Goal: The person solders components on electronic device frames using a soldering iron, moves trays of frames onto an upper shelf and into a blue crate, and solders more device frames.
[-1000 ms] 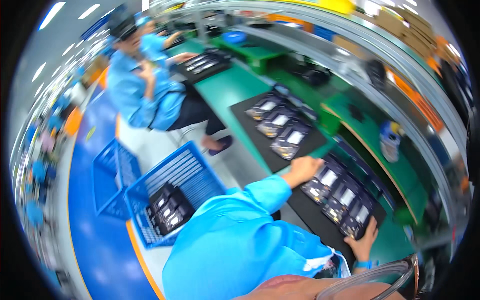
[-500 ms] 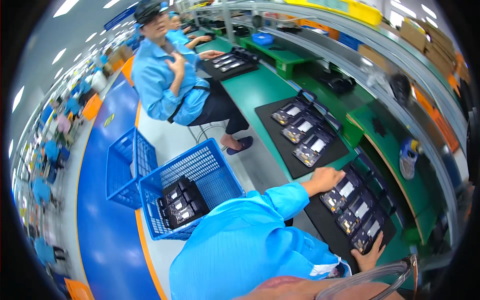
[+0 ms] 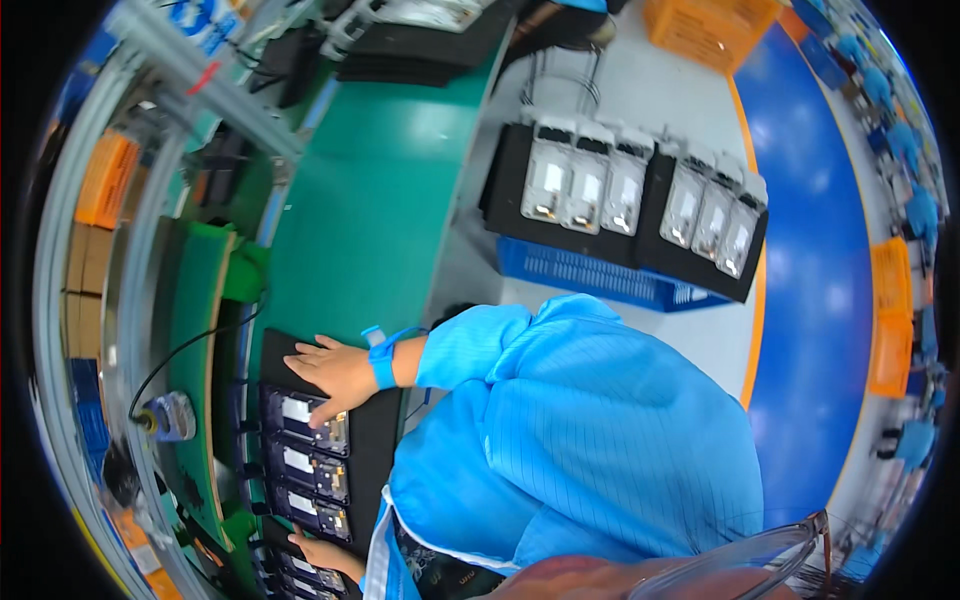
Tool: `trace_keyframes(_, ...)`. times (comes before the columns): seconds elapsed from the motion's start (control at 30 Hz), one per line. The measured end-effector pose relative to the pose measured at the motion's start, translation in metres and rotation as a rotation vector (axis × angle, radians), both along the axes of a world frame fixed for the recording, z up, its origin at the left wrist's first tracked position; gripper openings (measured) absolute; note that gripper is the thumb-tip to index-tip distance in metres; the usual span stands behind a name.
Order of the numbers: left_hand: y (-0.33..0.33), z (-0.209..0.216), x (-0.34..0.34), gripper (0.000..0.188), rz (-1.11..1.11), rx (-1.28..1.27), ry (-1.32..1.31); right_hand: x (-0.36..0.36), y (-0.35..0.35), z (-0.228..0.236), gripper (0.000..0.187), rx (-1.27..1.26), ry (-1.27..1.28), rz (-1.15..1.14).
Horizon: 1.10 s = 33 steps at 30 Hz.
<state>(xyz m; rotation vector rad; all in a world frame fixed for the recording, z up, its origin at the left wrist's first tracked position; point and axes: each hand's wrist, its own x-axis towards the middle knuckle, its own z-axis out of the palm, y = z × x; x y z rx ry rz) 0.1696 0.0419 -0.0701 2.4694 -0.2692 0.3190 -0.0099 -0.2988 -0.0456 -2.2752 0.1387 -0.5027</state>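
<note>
A row of dark phone-like housings with pale rectangular panels and small circuit parts lies on a black mat over the green bench. My right hand, wearing a blue wrist strap, rests at the row's upper end. Its fingers are spread over the mat, and the thumb lies across the uppermost housing. Lower down, my left hand is beside the housings nearest the picture's bottom. Its visible fingers look stretched out and apart; the rest is partly hidden by my sleeve. I see nothing held in either hand.
Black mats bearing several silver housings sit on a blue crate behind the bench. More mats are stacked at its far end. A green shelf with a bottle and a cable stands alongside. An orange crate is farther off.
The view has swung from my left side to my right. My right hand now lies spread at its end of the row; my left hand, formerly curled at the other end, shows only in part.
</note>
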Motion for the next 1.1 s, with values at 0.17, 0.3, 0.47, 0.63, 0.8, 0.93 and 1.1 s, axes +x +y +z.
trace_keyframes(0.17, -0.012, -0.005, -0.018, 0.057, 0.086, 0.036, 0.129, -0.057, 0.014, -0.015, 0.095, 0.056, -0.064, -0.170)
trace_keyframes(0.3, -0.004, 0.019, -0.023, 0.050, 0.194, 0.220, 0.183, -0.036, 0.033, -0.029, 0.092, 0.124, -0.154, -0.174)
trace_keyframes(0.47, 0.003, -0.015, 0.008, 0.032, -0.085, 0.442, -0.172, -0.047, 0.006, -0.015, 0.093, -0.061, -0.049, -0.009)
trace_keyframes(0.63, -0.023, 0.023, -0.018, 0.046, -0.016, -0.321, 0.093, -0.046, 0.010, 0.004, 0.092, -0.153, 0.016, 0.036)
trace_keyframes(0.8, 0.022, 0.006, -0.029, 0.047, -0.033, -0.096, -0.035, -0.054, 0.027, -0.005, 0.086, -0.163, 0.004, 0.118)
trace_keyframes(0.93, 0.001, 0.006, -0.045, 0.046, 0.037, -0.126, 0.057, -0.072, 0.023, 0.000, 0.076, -0.284, 0.068, 0.081)
trace_keyframes(1.1, -0.006, 0.007, -0.041, 0.052, 0.084, -0.223, -0.004, -0.069, 0.024, 0.005, 0.069, -0.359, 0.121, 0.109)
